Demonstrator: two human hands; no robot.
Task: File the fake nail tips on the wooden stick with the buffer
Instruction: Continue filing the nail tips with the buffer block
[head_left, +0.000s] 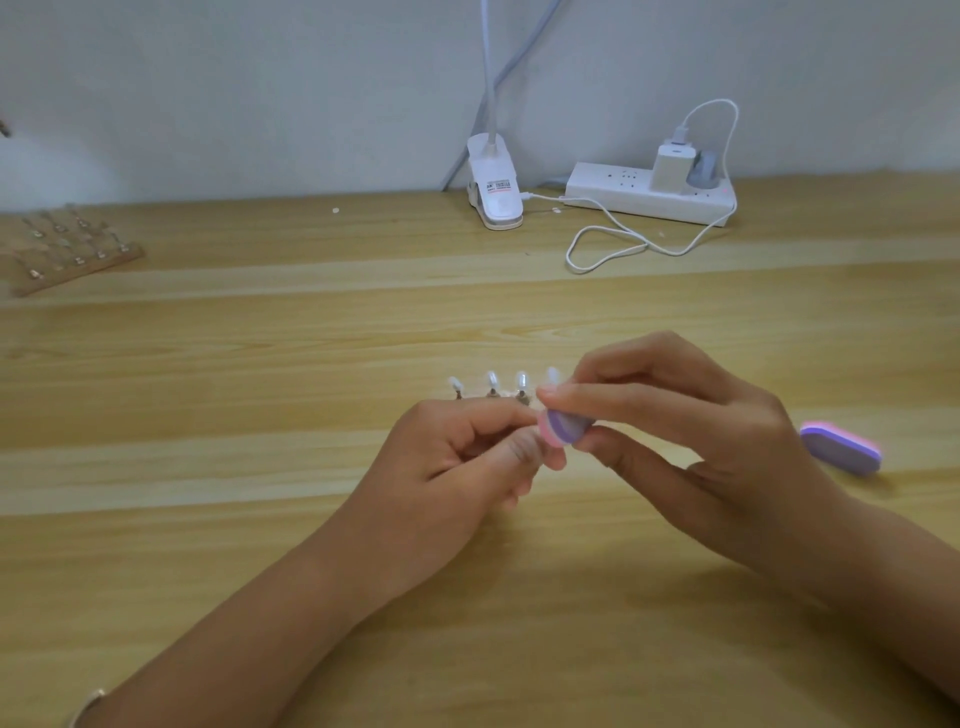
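My left hand (462, 457) grips the wooden stick, which is mostly hidden behind its fingers. Several clear fake nail tips (491, 383) stand up in a row just above those fingers. My right hand (691, 426) pinches a small pink and purple buffer (563, 428) between thumb and fingers. The buffer's end sits against the rightmost nail tip (553, 375), right beside my left thumb. Both hands hover low over the wooden table (260, 415).
A second pink and purple buffer (841, 447) lies on the table to the right. A wooden board with several nail holders (62, 249) sits at the far left. At the back stand a white clip lamp (493, 182), a power strip (649, 195) and a looped cable (608, 249).
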